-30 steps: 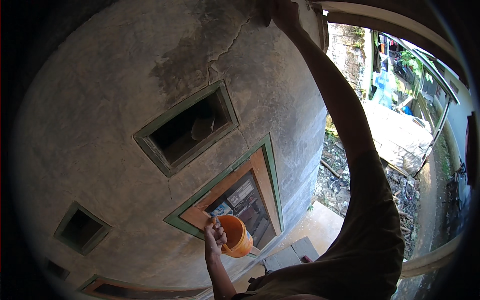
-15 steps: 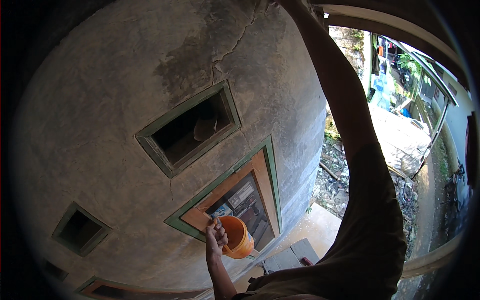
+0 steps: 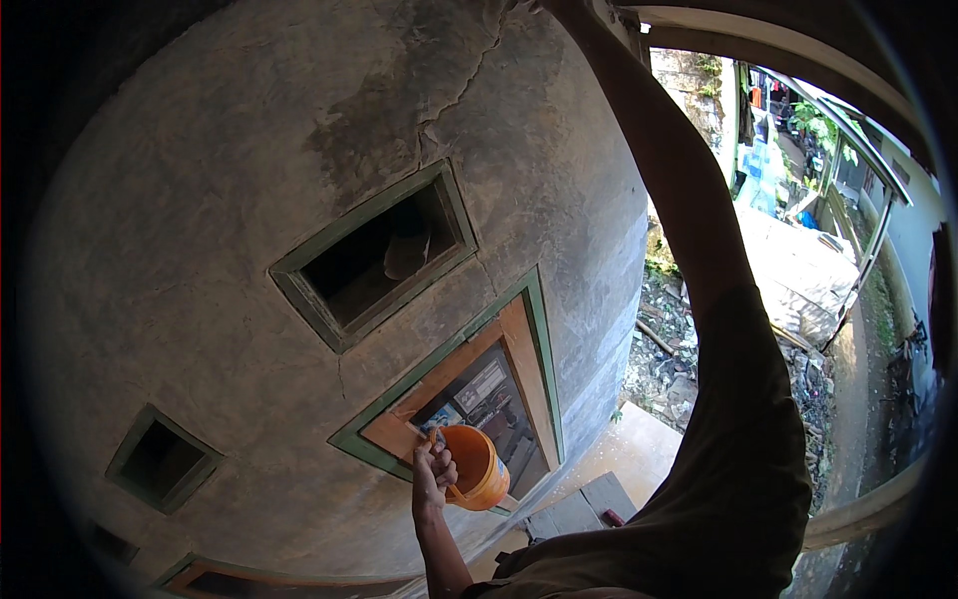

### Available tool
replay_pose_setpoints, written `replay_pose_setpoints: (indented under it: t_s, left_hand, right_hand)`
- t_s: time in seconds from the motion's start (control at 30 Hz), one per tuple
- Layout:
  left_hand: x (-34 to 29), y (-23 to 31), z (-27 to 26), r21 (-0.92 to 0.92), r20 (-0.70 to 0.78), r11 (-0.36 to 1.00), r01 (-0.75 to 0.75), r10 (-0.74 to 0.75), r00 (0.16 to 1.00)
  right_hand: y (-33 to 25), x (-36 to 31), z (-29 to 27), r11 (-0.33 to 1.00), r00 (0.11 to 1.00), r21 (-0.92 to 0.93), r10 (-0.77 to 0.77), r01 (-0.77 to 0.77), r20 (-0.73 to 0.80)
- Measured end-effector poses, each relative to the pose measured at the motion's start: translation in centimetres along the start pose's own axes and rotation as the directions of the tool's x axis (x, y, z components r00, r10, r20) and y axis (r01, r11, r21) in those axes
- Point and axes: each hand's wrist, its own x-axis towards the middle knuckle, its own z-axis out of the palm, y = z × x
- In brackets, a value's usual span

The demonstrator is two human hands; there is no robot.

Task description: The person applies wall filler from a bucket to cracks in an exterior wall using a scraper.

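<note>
My left hand (image 3: pixel 433 475) is closed around the handle of a small orange bucket (image 3: pixel 483 471). The bucket hangs tilted in front of a window (image 3: pixel 529 349) with a green outer frame and a wooden inner one. My right arm stretches up along the grey plaster wall (image 3: pixel 230 230). At the top edge only a little of my right hand (image 3: pixel 544 5) shows, close to the upper end of a long crack (image 3: pixel 464 95); its fingers are mostly cut off and dark, so what they hold cannot be made out.
A green-framed vent opening (image 3: pixel 374 255) sits in the wall, with a smaller one (image 3: pixel 163 457) lower left. Below me are grey boards (image 3: pixel 579 507) with a dark red object on them. Rubble (image 3: pixel 664 339) covers the ground at right. A beam (image 3: pixel 788 40) crosses the upper right.
The bucket and my left hand have shifted very slightly up. My right arm has moved a little left at the top. The grip on the bucket is the same.
</note>
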Motion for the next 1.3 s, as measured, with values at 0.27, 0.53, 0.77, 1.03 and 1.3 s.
replay_pose_setpoints:
  t_s: [0.27,0.53,0.77,1.03,1.3]
  left_hand:
    - [-0.4,-0.1,0.0,-0.016,0.014,1.000,0.000,0.000,1.000]
    - [-1.1,-0.4,-0.4,0.004,-0.013,1.000,0.026,-0.026,1.000]
    - [-1.6,0.0,0.2,0.025,0.011,1.000,-0.002,0.001,1.000]
    - [-1.7,0.0,-0.3,0.001,0.004,1.000,-0.003,0.003,1.000]
    - [-2.0,0.2,0.2,0.004,0.025,1.000,0.005,-0.006,1.000]
  right_hand:
    - [7.4,-2.2,3.0,0.592,0.977,0.777,0.148,-0.214,0.156]
    - [9.7,-5.8,-0.4,0.892,0.926,0.349,0.351,-0.287,-0.137]
    - [7.7,-0.8,4.4,0.981,0.961,-0.066,0.166,-0.185,-0.222]
    - [-2.1,-1.2,1.4,0.705,0.982,0.685,0.171,-0.183,0.086]
    - [4.8,-5.3,2.7,0.748,0.978,0.631,0.173,-0.206,0.115]
